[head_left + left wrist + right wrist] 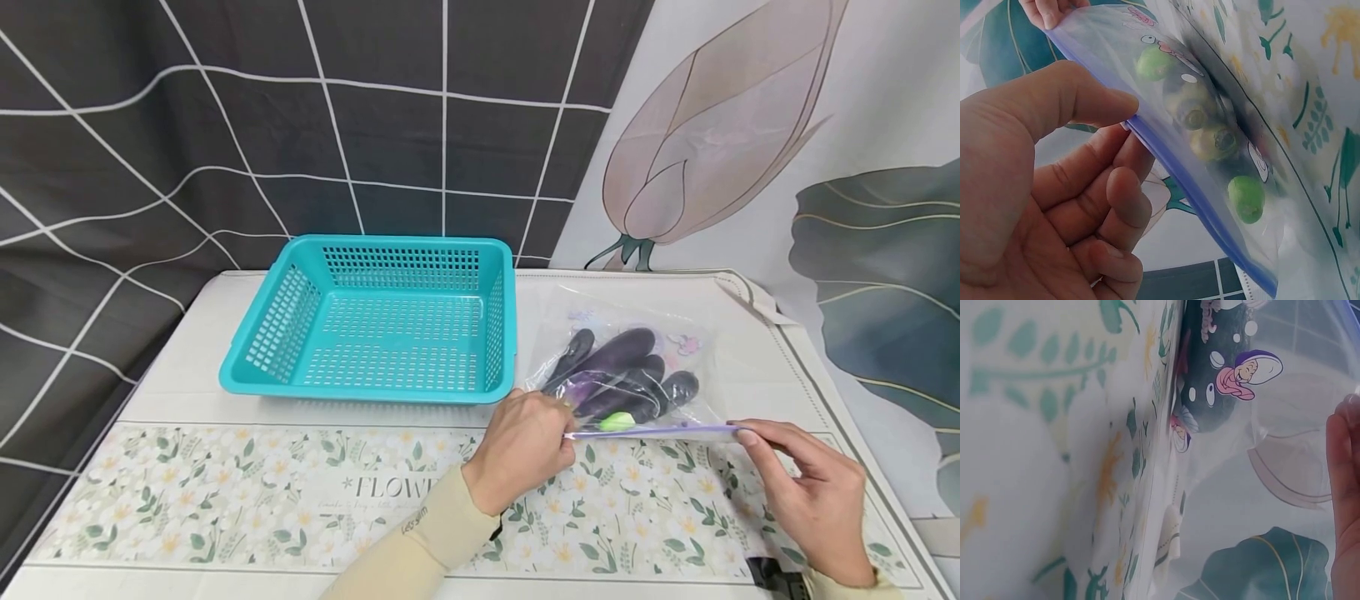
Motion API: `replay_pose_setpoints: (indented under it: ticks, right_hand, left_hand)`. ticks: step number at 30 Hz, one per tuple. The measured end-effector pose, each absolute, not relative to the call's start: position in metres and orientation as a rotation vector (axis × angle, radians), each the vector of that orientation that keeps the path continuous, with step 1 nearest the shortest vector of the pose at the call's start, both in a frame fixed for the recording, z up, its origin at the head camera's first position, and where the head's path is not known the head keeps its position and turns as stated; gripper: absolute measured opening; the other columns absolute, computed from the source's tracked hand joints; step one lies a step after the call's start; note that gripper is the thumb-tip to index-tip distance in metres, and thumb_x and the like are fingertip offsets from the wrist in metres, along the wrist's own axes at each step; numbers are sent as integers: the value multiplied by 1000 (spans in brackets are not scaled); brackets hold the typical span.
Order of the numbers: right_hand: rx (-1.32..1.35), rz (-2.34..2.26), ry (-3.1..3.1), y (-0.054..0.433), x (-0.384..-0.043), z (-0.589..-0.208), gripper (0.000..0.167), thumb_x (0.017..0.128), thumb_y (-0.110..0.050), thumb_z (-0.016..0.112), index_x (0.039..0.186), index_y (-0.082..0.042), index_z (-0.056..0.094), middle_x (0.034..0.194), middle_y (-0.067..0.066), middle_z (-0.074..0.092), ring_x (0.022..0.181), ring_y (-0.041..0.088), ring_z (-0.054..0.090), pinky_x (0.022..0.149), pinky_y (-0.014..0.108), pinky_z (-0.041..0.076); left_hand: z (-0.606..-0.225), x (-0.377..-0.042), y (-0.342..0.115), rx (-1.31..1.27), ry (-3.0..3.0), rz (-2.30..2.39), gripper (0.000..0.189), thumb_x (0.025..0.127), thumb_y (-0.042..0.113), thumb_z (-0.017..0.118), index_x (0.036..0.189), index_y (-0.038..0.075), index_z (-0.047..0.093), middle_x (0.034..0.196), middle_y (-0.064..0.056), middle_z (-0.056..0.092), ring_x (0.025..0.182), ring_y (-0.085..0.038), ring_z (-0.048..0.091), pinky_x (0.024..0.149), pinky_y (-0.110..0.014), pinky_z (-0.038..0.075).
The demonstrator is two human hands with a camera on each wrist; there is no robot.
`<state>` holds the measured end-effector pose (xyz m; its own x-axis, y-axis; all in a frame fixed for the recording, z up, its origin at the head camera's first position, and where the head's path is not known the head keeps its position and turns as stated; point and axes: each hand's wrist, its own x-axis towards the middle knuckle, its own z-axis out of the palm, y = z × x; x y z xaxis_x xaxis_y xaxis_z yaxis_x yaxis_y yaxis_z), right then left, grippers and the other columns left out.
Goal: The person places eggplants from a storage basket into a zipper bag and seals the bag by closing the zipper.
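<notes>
A clear zip bag (693, 375) with a purple zip strip (652, 432) lies on the table, holding several dark purple eggplants (618, 354). My left hand (525, 450) grips the strip near its left end. In the left wrist view, thumb and forefinger pinch the purple strip (1185, 181), and green and pale stem ends (1247, 199) show through the plastic. At the strip's right end, my right hand (813, 496) pinches the corner between thumb and fingers. Cartoon prints (1250, 375) on the bag appear in the right wrist view, where only part of that hand is visible.
A turquoise plastic basket (405, 342) with slotted walls and nothing inside stands left of the bag, close to my left hand. A floral table cover (247, 492) lies beneath. Dark grid-patterned cloth (390, 133) and flower-printed cloth (720, 125) hang behind the table.
</notes>
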<state>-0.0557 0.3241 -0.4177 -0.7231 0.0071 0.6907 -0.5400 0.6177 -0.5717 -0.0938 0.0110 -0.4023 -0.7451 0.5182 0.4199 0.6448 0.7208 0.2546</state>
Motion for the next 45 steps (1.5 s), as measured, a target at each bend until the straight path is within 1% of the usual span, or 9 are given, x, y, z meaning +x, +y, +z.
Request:
replay_pose_setpoints:
  ticks: [2, 5, 11, 17, 23, 29, 38, 45]
  right_hand:
    - [399, 1052, -2186, 325, -55, -418, 17, 81, 14, 73, 95, 4, 77, 91, 13, 75, 90, -7, 66, 80, 7, 45]
    - [368, 1038, -2205, 326, -55, -419, 19, 81, 13, 74, 95, 2, 78, 92, 13, 75, 90, -9, 65, 81, 6, 45]
    - [349, 1038, -2216, 327, -55, -419, 20, 80, 14, 75, 96, 2, 78, 92, 13, 75, 91, -8, 66, 81, 6, 45]
    - [338, 1034, -2222, 327, -55, -418, 21, 80, 14, 75, 96, 2, 78, 93, 13, 75, 91, -8, 66, 81, 5, 46]
    - [327, 1038, -2223, 328, -54, -418, 21, 81, 14, 74, 97, 2, 78, 94, 11, 75, 91, -9, 65, 81, 5, 46]
    - [322, 1044, -2214, 329, -55, -418, 20, 81, 14, 73, 97, 2, 77, 94, 14, 75, 90, -8, 66, 82, 6, 46]
    - [307, 1048, -2219, 329, -54, -417, 20, 80, 15, 73, 96, 3, 77, 94, 10, 75, 89, -9, 65, 80, 5, 46]
    - [308, 1067, -2210, 330, -55, -418, 20, 80, 16, 73, 96, 4, 77, 95, 10, 76, 89, -7, 66, 79, 5, 47]
  left_hand:
    - [-402, -93, 11, -899, -2627, -550, 20, 64, 7, 73, 57, 23, 64, 59, 16, 55, 53, 0, 45, 55, -19, 28]
    - [-402, -93, 11, -877, -2663, -512, 16, 66, 9, 74, 60, 22, 66, 60, 14, 57, 53, -2, 48, 55, -19, 28]
    - [-401, -93, 10, -862, -2719, -472, 27, 68, 9, 73, 54, 22, 53, 54, 12, 48, 49, -4, 40, 54, -21, 29]
    - [-400, -93, 9, -867, -2780, -473, 29, 69, 10, 75, 55, 22, 53, 54, 13, 46, 49, -3, 39, 55, -20, 31]
    - [-399, -93, 7, -877, -2816, -469, 35, 69, 9, 76, 54, 22, 47, 51, 12, 41, 49, -4, 39, 55, -21, 35]
    - [-398, -93, 5, -861, -2805, -473, 41, 68, 7, 74, 51, 21, 40, 50, 11, 39, 49, -6, 39, 49, -22, 37]
    - [-398, -92, 4, -838, -2798, -437, 44, 67, 4, 71, 51, 21, 34, 49, 9, 34, 48, -7, 38, 41, -21, 33]
    - [-398, -92, 2, -828, -2819, -422, 46, 66, 1, 68, 49, 21, 31, 49, 9, 28, 48, -7, 35, 39, -19, 30]
